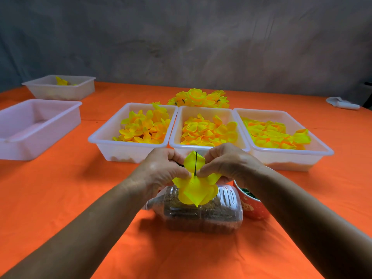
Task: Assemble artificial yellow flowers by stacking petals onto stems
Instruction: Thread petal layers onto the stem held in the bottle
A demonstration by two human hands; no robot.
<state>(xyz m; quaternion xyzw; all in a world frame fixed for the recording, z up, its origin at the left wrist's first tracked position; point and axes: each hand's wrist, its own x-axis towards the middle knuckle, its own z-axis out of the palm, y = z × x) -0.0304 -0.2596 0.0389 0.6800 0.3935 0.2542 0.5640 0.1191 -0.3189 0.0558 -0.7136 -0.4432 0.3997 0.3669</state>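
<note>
left hand (161,170) fingers pinch yellow fabric petal (196,190) | right hand (229,164) fingers pinch same petal on thin green wire stem (195,164) | above orange bench (80,198)

Head-worn view, facing forward and down, close over table (60,198)

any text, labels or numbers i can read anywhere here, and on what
No legible text in this view.
The red cup beside the right hand carries gold markings, too blurred to read as words or only a pattern.
The clear plastic bottle lying on its side shows no label, only moulded ridges.
The white trays and the orange tablecloth are plain.
</note>
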